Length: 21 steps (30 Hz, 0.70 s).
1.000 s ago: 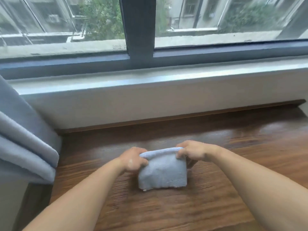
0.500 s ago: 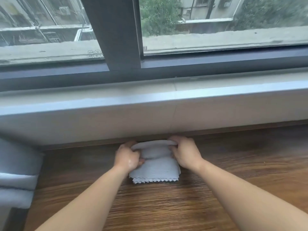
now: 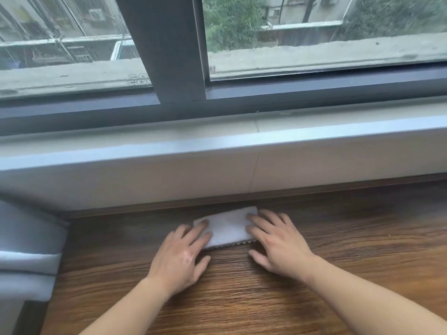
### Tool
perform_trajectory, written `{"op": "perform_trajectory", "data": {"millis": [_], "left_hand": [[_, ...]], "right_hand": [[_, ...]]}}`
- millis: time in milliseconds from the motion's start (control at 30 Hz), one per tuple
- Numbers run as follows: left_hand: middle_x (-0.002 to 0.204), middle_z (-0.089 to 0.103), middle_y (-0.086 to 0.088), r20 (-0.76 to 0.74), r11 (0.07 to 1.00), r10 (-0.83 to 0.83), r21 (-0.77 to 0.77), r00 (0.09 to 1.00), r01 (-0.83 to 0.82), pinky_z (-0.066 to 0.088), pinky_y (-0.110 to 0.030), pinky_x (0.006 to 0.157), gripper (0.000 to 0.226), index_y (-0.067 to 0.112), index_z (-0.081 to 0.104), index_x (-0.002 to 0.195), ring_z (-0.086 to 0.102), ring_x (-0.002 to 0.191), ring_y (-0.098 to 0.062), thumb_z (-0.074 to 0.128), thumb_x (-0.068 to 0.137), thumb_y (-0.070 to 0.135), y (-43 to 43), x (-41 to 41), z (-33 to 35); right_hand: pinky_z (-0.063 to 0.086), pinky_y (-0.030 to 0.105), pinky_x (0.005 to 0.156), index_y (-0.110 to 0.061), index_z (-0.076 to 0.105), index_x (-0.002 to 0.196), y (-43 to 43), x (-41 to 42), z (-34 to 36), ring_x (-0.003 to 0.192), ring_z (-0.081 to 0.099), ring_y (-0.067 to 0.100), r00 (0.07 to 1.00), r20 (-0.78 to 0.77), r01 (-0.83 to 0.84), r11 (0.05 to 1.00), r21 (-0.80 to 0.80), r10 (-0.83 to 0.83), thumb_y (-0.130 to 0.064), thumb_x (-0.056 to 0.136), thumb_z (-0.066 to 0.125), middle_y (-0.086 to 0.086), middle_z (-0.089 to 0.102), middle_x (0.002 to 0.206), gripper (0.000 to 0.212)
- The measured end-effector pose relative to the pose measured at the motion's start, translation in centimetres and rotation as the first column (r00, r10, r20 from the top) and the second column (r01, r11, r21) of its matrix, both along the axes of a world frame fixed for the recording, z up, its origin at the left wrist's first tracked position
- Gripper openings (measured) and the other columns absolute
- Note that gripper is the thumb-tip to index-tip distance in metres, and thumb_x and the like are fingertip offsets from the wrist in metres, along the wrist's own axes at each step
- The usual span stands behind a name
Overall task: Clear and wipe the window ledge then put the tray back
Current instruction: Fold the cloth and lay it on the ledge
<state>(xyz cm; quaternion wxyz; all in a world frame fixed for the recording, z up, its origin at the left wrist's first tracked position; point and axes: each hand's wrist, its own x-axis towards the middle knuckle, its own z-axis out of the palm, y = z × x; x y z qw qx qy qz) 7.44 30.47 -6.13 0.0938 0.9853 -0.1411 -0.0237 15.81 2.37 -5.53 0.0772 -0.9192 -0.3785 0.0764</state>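
both hands pressed flat on a folded cloth at the back of the ledge

a folded pale cloth (image 3: 228,226) lies on the wooden window ledge (image 3: 338,274), far back, close against the low wooden strip under the white wall. its near edge is cut in a small zigzag and faces the person.

the left hand (image 3: 180,257) is spread open, palm down. its straight fingers (image 3: 200,228) lie on the left part of the cloth, while the palm and thumb sit over bare wood. the right hand (image 3: 278,245) is open as well, palm down. its first fingertips (image 3: 256,220) rest on the right edge of the cloth, and the other fingers and thumb lie on the wood beside it. neither hand curls around the cloth; both only touch it from above.

at the left edge hangs a grey-blue curtain (image 3: 26,250) in thick folds, well apart from the hands. above the wood rises a pale raised sill (image 3: 314,136) with one upright seam near its middle. behind it stands the dark window frame (image 3: 167,56) with a broad upright post. trees and buildings show through the glass.
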Motion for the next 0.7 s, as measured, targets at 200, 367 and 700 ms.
{"op": "perform_trajectory", "data": {"millis": [200,367,700], "left_hand": [[0.164,0.033,-0.013,-0.073,0.988,-0.044,0.141,0.996,0.054,0.023,-0.057,0.113,0.089,0.007,0.043,0.153,0.029,0.152,-0.034,0.051,0.089,0.069,-3.7,-2.4,-0.6],[0.166,0.029,-0.009,-0.115,0.986,-0.037,0.159,0.993,0.055,0.022,-0.062,0.113,0.089,0.011,0.041,0.155,0.026,0.153,-0.034,0.043,0.092,0.075,-3.3,-2.9,-1.8],[0.168,0.026,-0.003,-0.127,0.984,-0.061,0.157,0.99,0.08,0.016,-0.059,0.114,0.093,0.018,0.033,0.159,0.022,0.155,-0.031,0.031,0.092,0.083,-2.2,1.2,-3.2]], "right_hand": [[0.03,0.056,0.12,-0.014,0.047,0.15,1.4,-3.5,-0.3,0.152,0.032,0.03,0.997,-0.063,-0.062,0.989,-0.133,0.055,-0.071,0.078,0.055,0.009,0.038,0.163,0.092],[0.017,0.063,0.114,-0.016,0.035,0.159,1.1,-5.2,-2.0,0.157,0.017,0.031,0.996,-0.086,-0.027,0.985,-0.168,0.012,-0.08,0.084,0.047,0.009,0.024,0.169,0.099],[-0.002,0.062,0.119,-0.033,0.009,0.164,0.8,-0.9,-3.2,0.158,-0.01,0.018,0.987,-0.154,0.015,0.991,-0.135,-0.036,-0.083,0.09,0.032,-0.006,-0.003,0.172,0.092]]}}
